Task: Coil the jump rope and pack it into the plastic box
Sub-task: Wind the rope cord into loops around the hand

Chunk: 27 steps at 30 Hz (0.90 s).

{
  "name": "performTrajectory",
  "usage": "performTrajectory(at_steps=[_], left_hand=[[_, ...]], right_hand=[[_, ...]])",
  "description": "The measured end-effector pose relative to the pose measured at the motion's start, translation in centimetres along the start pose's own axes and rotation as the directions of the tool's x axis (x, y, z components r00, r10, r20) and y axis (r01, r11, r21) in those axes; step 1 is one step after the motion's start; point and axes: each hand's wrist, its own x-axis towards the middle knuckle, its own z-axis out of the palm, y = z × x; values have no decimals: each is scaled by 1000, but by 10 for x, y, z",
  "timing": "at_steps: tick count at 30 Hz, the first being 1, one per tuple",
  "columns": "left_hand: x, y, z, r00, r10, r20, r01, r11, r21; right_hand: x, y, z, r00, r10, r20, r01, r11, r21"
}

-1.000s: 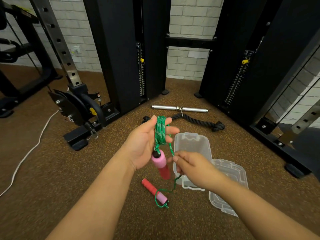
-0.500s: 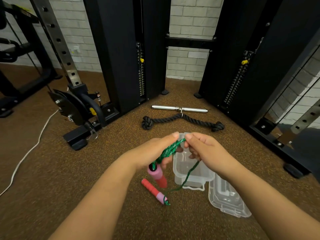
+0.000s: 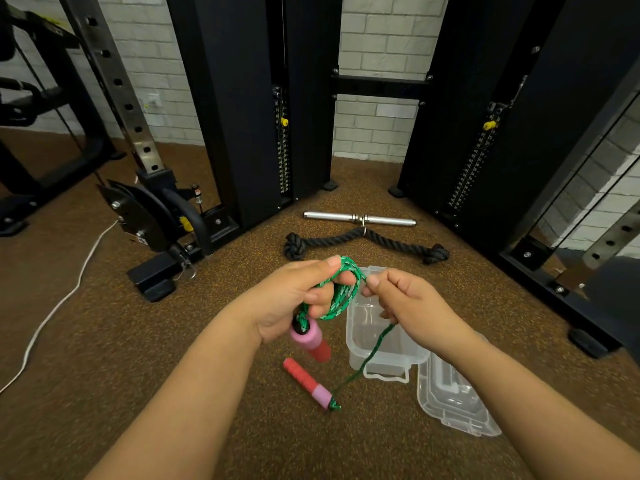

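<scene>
The green jump rope (image 3: 341, 292) is wound in loops around the fingers of my left hand (image 3: 294, 303), which is closed on the coil. One pink and red handle (image 3: 311, 341) hangs below that hand. My right hand (image 3: 405, 306) pinches the free strand beside the coil, above the clear plastic box (image 3: 381, 355). From there the strand drops to the second handle (image 3: 308, 382), which lies on the floor. The box stands open on the floor beneath my right hand.
The clear lid (image 3: 453, 403) lies on the floor right of the box. Behind them lie a black rope attachment (image 3: 363, 242) and a metal bar (image 3: 356, 218). Black machine frames (image 3: 235, 109) stand behind and to the right. A white cable (image 3: 62, 299) runs along the floor at left.
My right hand went from low by the hanging handle up to the top of the coil, laying another turn over my left fingers. The floor handle has stayed put.
</scene>
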Motion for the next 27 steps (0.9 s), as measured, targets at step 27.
performTrajectory(at_steps=[27], left_hand=[[0,-7,6,995,-98,-18,94,869,486]], right_hand=[[-10,-15,-8,998,-19,67,11,994,112]])
